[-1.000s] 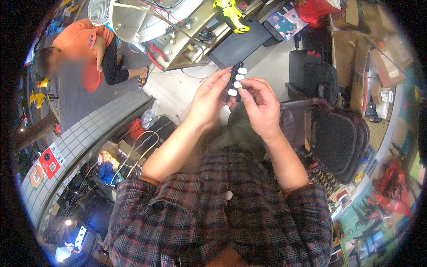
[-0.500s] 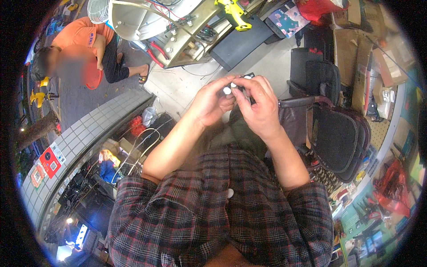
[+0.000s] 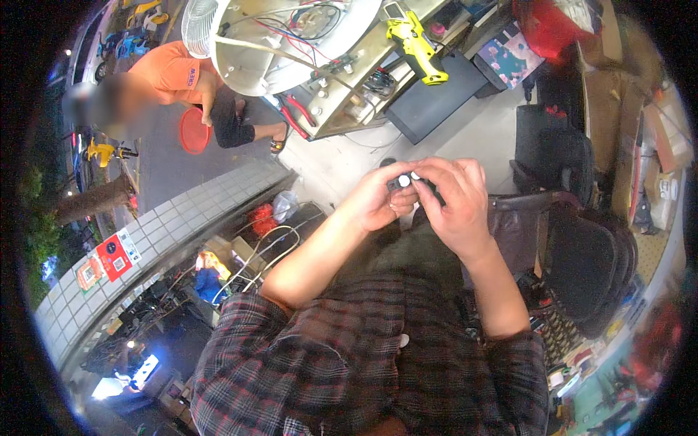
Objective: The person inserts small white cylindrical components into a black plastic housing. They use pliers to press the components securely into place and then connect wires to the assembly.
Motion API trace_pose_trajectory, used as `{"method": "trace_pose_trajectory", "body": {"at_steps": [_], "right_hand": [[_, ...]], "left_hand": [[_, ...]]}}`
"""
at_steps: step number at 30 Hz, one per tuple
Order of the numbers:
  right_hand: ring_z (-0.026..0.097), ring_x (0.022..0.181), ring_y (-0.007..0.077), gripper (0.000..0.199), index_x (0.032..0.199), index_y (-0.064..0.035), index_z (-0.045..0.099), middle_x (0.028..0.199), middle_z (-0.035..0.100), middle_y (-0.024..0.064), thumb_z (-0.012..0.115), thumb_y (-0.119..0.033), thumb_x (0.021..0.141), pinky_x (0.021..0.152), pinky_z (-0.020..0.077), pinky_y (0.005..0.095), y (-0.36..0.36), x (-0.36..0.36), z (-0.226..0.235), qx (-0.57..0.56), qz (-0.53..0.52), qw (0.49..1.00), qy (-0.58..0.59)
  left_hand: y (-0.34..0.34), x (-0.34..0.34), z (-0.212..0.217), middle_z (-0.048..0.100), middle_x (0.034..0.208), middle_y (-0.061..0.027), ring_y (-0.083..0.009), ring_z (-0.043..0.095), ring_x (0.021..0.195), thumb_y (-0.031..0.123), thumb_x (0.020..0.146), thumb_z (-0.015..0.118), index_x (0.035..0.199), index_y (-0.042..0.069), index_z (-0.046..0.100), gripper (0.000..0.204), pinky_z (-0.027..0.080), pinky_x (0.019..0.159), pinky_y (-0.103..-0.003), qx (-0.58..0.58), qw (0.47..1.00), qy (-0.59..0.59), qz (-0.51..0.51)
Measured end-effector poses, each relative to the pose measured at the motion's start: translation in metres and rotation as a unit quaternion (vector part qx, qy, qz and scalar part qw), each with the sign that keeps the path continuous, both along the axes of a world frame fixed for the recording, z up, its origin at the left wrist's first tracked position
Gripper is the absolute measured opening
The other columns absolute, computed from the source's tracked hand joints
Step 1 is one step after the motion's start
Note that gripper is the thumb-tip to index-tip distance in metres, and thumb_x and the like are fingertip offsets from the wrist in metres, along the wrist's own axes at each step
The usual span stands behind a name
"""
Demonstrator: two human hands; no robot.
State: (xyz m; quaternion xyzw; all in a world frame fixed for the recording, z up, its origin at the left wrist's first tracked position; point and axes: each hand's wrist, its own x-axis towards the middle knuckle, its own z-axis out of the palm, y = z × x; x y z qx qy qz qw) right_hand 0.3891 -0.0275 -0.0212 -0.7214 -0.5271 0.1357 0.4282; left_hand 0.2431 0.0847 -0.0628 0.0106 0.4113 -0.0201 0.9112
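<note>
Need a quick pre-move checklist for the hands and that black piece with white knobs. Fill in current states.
1. Left hand supports the black piece: ok, thumb and fingers are around it.
2. Right hand at the piece: ok, thumb and fingertips are at its right end; how firmly they grip, cannot tell.
3. All white knobs visible: not ok, two show; the fingers cover much of the piece.
4. Knobs fully seated: cannot tell, too small and partly hidden.
5. Red-handled pliers clear of the hands: ok, apart from both.
6. Person in orange clear: ok, beyond the tiled ledge.
</note>
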Motion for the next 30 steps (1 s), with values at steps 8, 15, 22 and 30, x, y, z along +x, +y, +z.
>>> {"method": "trace_pose_trajectory", "body": {"at_steps": [8, 15, 22, 30], "right_hand": [[0.061, 0.097, 0.027, 0.025, 0.106, -0.0128, 0.067, 0.11, 0.069, 0.002, 0.075, -0.01, 0.082, 0.087, 0.0448, 0.0406, 0.004, 0.018, -0.015, 0.048, -0.023, 0.998, 0.027], [0.06, 0.099, 0.0286, 0.026, 0.104, -0.0115, 0.067, 0.109, 0.063, 0.0052, 0.077, -0.008, 0.08, 0.087, 0.0469, 0.042, 0.003, 0.018, -0.021, 0.071, -0.061, 0.995, 0.038], [0.059, 0.097, 0.0307, 0.027, 0.102, -0.0095, 0.07, 0.102, 0.06, 0.0078, 0.078, -0.004, 0.077, 0.083, 0.0506, 0.0417, 0.003, 0.01, -0.022, 0.065, -0.06, 0.996, 0.032], [0.062, 0.096, 0.0328, 0.029, 0.102, -0.0065, 0.069, 0.098, 0.061, 0.0098, 0.079, 0.002, 0.076, 0.082, 0.053, 0.0423, 0.014, 0.005, -0.016, 0.107, -0.05, 0.992, 0.05]], "left_hand": [[0.017, 0.031, 0.005, 0.048, 0.065, 0.0019, -0.0077, 0.044, 0.053, 0.037, 0.103, 0.057, 0.1, 0.011, 0.061, 0.027, 0.033, 0.048, -0.022, 0.064, 0.998, 0.012, 0.0], [0.008, 0.04, 0.009, 0.056, 0.072, 0.0009, -0.0073, 0.04, 0.052, 0.049, 0.106, 0.048, 0.122, 0.003, 0.063, 0.051, 0.028, 0.047, -0.022, 0.143, 0.989, 0.009, 0.029], [-0.001, 0.043, 0.015, 0.061, 0.08, -0.0002, -0.0066, 0.039, 0.051, 0.056, 0.108, 0.038, 0.125, 0.003, 0.062, 0.061, 0.028, 0.047, -0.022, 0.165, 0.983, 0.041, 0.065], [-0.005, 0.046, 0.02, 0.067, 0.1, -0.0028, -0.005, 0.045, 0.059, 0.051, 0.11, 0.037, 0.134, 0.003, 0.057, 0.058, 0.03, 0.049, -0.02, 0.232, 0.966, 0.068, 0.093]]}}
